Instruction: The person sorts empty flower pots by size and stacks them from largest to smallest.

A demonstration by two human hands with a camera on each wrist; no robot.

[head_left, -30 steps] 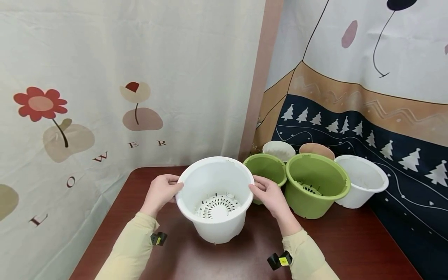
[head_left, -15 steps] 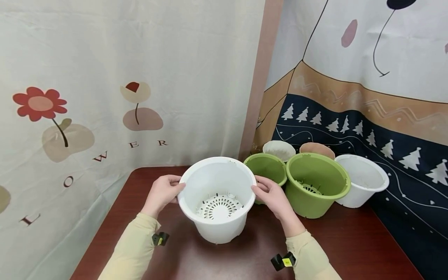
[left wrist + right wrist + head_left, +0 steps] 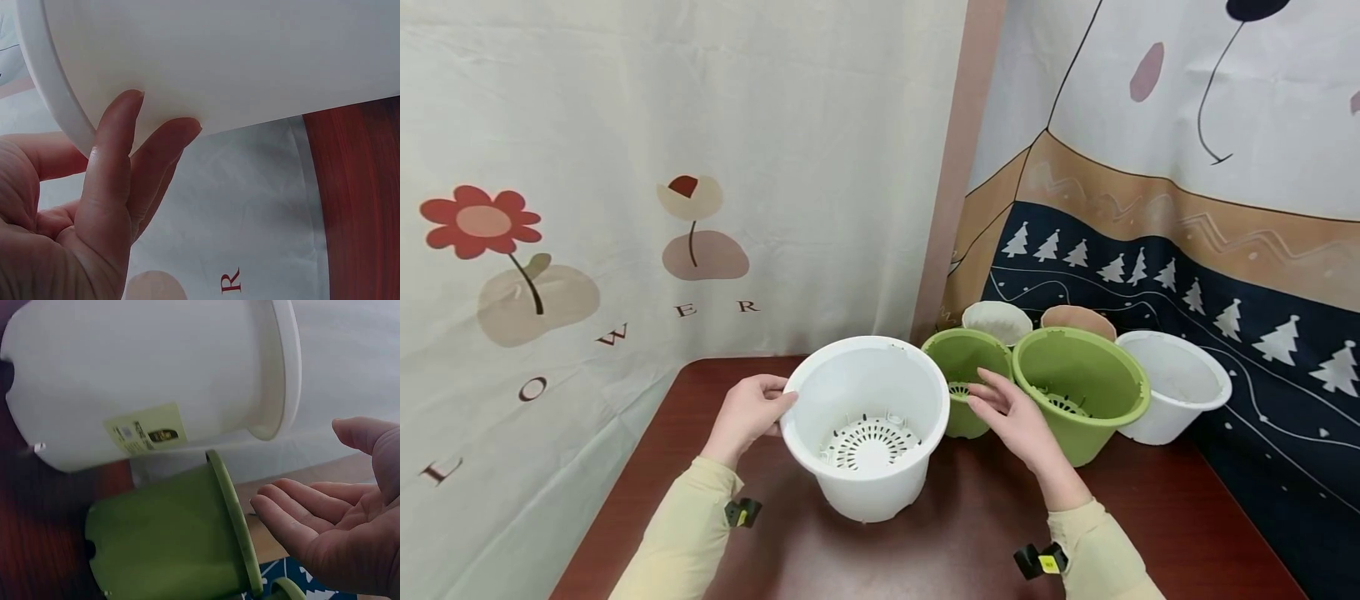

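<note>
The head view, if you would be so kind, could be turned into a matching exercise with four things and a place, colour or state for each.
1. left hand
2. right hand
3. central pot
4. table

A. reddish-brown
B. open, holding nothing
C. white, with a slotted bottom
D. grips the rim of the central pot

Pairs: 1-D, 2-B, 3-C, 4-A

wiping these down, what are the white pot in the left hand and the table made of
White pot: probably plastic, smooth, satin; its thick rim and slotted base look moulded. Table: perhaps wood or laminate, glossy; reddish-brown streaks and reflected light show.
</note>
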